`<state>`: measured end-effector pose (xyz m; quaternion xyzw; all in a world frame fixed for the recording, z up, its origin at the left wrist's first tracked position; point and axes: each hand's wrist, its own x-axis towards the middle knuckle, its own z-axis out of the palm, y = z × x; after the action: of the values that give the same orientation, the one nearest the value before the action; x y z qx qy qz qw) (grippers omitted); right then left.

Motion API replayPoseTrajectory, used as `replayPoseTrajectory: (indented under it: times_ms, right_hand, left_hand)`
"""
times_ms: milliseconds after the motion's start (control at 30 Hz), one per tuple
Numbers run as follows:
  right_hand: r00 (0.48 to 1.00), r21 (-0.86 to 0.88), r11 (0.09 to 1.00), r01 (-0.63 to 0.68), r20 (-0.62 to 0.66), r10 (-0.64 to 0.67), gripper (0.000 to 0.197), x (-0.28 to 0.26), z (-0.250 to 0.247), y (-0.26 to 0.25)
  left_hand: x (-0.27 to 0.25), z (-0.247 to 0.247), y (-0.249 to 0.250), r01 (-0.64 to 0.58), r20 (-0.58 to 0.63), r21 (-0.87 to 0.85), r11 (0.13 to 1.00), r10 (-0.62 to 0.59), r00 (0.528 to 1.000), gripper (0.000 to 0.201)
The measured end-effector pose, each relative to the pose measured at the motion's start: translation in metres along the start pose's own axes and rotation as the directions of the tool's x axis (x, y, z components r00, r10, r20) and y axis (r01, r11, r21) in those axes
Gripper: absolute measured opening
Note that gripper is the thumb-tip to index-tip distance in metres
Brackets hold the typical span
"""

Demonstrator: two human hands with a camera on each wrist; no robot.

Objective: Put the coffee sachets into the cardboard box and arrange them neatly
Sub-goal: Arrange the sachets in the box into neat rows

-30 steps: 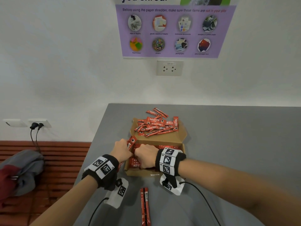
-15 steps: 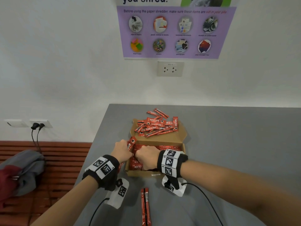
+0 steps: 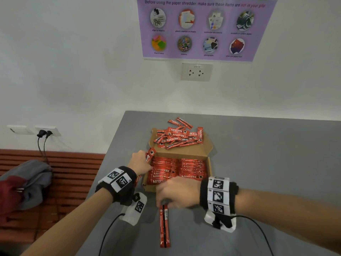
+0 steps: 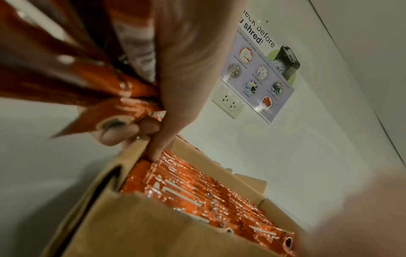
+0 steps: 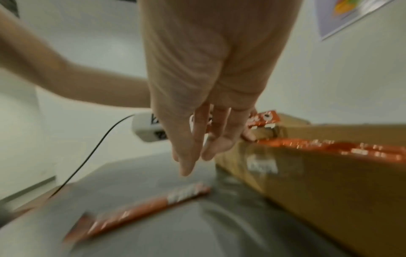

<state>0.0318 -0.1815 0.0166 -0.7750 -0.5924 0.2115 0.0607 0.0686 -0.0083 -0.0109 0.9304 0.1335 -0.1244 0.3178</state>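
So we're deep into the packing stage here. The grey table has the cardboard box sitting near its front-left corner, already filled with two tidy rows of red Nescafé sachets, and there's still a messy pile of loose sachets lying on the open lid flap behind.

The left hand is parked at the box's left wall, fingers curled round a bundle of sachets standing up along that edge; the wrist view shows one finger poking down into the row. The right hand is in front of the box, fingers straight and loose, holding nothing, its tips just over the far end of a pair of sachets lying on the table.

Compared with half a second ago, the right hand has pulled out of the box, where both fists were working together, and dropped toward that pair. The left hasn't really budged.

My guess for the next bit: pinch those two flat sticks off the table, which is fiddly because they're thin and slippery, then slot them in with the rest.
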Motion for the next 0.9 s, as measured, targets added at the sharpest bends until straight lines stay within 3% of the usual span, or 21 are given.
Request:
replayPoseTrajectory:
  times_ms: [100,367,533,667,767,833,900]
  right_hand:
    - [0.99,0.026,0.997,0.071,0.119,-0.074,0.037,0.002,0.024,-0.002]
    - [0.993,-0.098,0.989,0.111,0.038,-0.107,0.013,0.01,0.031,-0.002]
    - [0.986,0.208,0.976,-0.063,-0.139,0.093,0.015,-0.005,0.008,0.014]
    - [0.957,0.315,0.93,-0.187,-0.156,0.245,0.017,-0.017,-0.005,0.031]
    - [0.893,0.383,0.889,-0.252,-0.26,0.366,0.021,-0.021,-0.01,0.043]
    - [0.84,0.399,0.87,-0.289,-0.331,0.43,0.025,-0.021,-0.014,0.048]
    - [0.799,0.39,0.872,-0.295,-0.399,0.449,0.027,-0.018,-0.017,0.048]
  left_hand:
    - [0.0,0.001,-0.001,0.012,-0.004,0.002,1.0,-0.012,1.0,0.032]
    - [0.001,0.001,-0.002,0.03,0.001,0.005,1.0,-0.03,1.0,0.038]
    - [0.004,0.001,-0.006,0.04,0.016,0.002,0.999,-0.04,0.999,0.04]
    - [-0.001,-0.002,-0.001,0.024,0.032,-0.005,1.0,-0.024,0.999,0.032]
    - [-0.011,-0.013,0.012,-0.112,-0.115,-0.115,0.987,0.099,0.988,0.008]
    - [-0.021,-0.022,0.024,-0.226,-0.219,-0.188,0.956,0.183,0.958,0.007]
    - [-0.03,-0.027,0.034,-0.287,-0.143,-0.257,0.923,0.258,0.956,0.013]
